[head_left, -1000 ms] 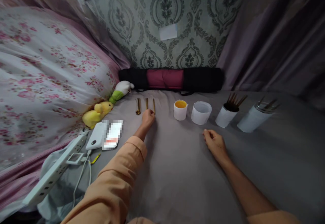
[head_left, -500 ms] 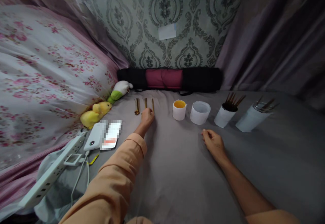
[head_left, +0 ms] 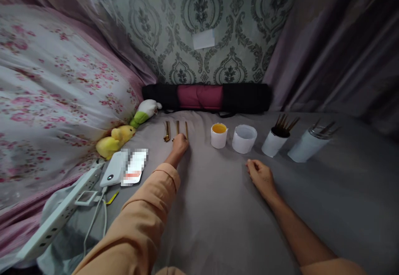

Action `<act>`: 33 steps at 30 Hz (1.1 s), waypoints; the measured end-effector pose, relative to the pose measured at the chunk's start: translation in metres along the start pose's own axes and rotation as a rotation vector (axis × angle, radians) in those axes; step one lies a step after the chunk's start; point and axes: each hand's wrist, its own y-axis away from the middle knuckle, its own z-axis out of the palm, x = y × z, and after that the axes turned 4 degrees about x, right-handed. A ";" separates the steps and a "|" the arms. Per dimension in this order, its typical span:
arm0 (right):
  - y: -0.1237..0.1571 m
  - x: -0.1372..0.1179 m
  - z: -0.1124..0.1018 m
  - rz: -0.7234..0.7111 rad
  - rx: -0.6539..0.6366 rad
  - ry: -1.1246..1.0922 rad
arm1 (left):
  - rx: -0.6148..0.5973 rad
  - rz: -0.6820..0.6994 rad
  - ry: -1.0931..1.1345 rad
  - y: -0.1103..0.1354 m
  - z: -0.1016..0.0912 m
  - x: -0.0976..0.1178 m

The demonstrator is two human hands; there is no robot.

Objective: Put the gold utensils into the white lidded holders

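Note:
My left hand (head_left: 180,145) reaches forward over the grey sheet (head_left: 218,208), its fingers curled on the near ends of thin gold sticks (head_left: 176,128) that lie side by side. My right hand (head_left: 261,177) rests on the sheet in a loose fist, nothing visible in it. Beyond it stand a white cup with yellow content (head_left: 218,135), a wider white cup (head_left: 244,138), a white cup of dark sticks (head_left: 275,139) and a tilted white cup of sticks (head_left: 307,144).
A floral quilt (head_left: 56,96) rises on the left, with a yellow plush duck (head_left: 112,141) and a white-green plush (head_left: 145,111) at its foot. A power bank (head_left: 113,174), power strip (head_left: 59,212) and cables lie near left. A black-and-maroon roll (head_left: 205,97) lines the wall.
The view has drifted slightly. Both hands stay where they were, the left on the gold sticks.

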 end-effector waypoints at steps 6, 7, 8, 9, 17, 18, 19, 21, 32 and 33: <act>0.000 0.001 0.001 -0.016 0.006 0.007 | 0.002 -0.007 0.000 0.000 0.001 0.000; 0.000 0.001 0.001 -0.015 0.007 0.008 | 0.003 -0.008 0.000 0.000 0.001 0.000; 0.000 0.001 0.000 -0.014 0.006 0.010 | 0.004 -0.008 0.000 0.000 0.001 -0.001; 0.000 0.001 0.000 -0.012 0.006 0.013 | 0.005 -0.008 -0.001 0.000 0.002 -0.001; 0.000 -0.001 0.000 0.003 -0.003 0.021 | 0.010 -0.004 -0.006 -0.002 0.003 -0.002; 0.000 -0.001 0.000 0.009 -0.003 0.022 | 0.010 -0.003 -0.006 -0.001 0.003 -0.001; 0.000 -0.002 0.000 0.013 -0.005 0.021 | 0.010 -0.003 -0.006 -0.001 0.003 -0.001; 0.000 -0.002 0.000 0.015 -0.007 0.021 | 0.012 -0.002 -0.006 -0.001 0.003 -0.001; -0.001 -0.003 0.000 -0.012 0.000 0.031 | 0.003 -0.005 -0.018 -0.001 0.003 -0.002; -0.001 -0.003 0.001 -0.006 0.006 0.036 | 0.002 -0.003 -0.018 -0.001 0.002 -0.001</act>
